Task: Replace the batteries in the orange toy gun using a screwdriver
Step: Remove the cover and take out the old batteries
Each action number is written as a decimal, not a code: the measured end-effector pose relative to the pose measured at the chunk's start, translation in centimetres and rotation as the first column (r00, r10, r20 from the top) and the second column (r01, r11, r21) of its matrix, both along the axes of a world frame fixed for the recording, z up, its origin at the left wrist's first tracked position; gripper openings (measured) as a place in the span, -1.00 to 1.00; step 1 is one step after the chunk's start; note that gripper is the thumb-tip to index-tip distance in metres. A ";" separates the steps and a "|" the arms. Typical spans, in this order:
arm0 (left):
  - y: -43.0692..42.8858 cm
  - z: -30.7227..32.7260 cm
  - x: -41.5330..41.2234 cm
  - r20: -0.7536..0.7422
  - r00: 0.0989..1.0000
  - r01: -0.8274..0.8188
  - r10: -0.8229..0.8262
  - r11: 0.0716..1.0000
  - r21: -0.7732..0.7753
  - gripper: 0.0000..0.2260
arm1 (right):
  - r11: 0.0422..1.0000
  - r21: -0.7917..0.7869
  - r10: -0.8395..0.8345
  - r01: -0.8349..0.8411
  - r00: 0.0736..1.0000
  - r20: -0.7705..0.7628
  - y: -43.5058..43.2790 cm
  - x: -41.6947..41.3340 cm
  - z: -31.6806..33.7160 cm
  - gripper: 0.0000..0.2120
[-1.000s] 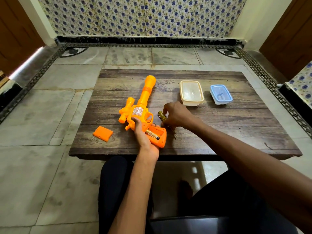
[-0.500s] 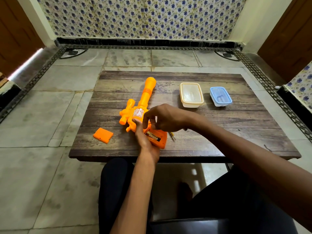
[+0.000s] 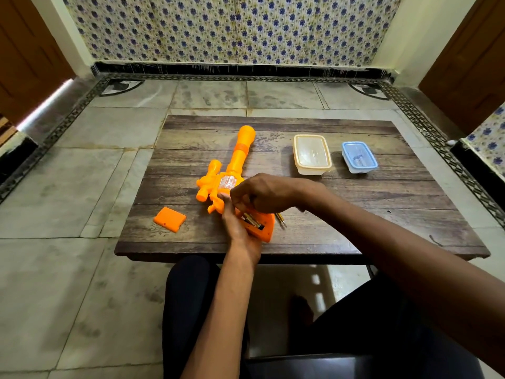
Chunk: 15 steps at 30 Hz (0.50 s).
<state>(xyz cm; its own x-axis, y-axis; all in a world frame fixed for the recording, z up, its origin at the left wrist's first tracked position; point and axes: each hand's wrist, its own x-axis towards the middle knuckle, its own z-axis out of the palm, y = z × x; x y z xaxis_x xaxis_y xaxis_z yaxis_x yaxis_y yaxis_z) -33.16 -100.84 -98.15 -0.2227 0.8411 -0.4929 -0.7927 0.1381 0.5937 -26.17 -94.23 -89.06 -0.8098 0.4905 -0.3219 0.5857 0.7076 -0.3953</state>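
Note:
The orange toy gun point(image 3: 237, 160) lies on the low wooden table point(image 3: 355, 214), barrel pointing away from me. My left hand point(image 3: 236, 228) grips its handle from the left side. The battery compartment in the handle is open, and a gold and black battery point(image 3: 252, 221) lies in it. My right hand point(image 3: 262, 192) hovers over the handle with fingers curled, its fingertips pinching the upper end of that battery. The loose orange battery cover point(image 3: 169, 218) rests on the table to the left. Just right of the handle, the screwdriver point(image 3: 281, 220) pokes out from under my right wrist.
A cream lidded container point(image 3: 312, 154) and a smaller blue lidded container point(image 3: 359, 157) stand at the back right of the table. Marble floor surrounds the table, and my legs reach under its near edge.
My right hand left the screwdriver on the table and moved left onto the gun's open handle. The left hand and gun stayed put.

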 end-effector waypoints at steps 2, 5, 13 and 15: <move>0.1 -0.1 0.0 0.010 1.000 0.002 -0.002 1.000 0.017 -0.50 | 1.000 -0.028 0.013 -0.014 0.999 -0.039 0.0 0.3 0.2 -0.80; 0.2 -0.1 -0.1 0.034 0.999 -0.013 0.013 1.000 0.027 -0.42 | 0.996 -0.073 0.040 -0.046 0.995 -0.089 -0.2 1.0 0.1 -0.93; 0.6 -1.1 -0.3 0.002 0.998 -0.059 0.058 0.998 0.024 -0.39 | 0.953 -0.188 -0.303 0.239 0.806 -0.508 -0.5 4.3 -0.9 -0.85; 0.7 -1.0 -0.1 -0.022 0.996 -0.082 0.082 0.997 -0.011 -0.43 | 0.871 -0.308 -0.491 0.383 0.668 -0.559 -0.3 5.8 -0.9 -0.94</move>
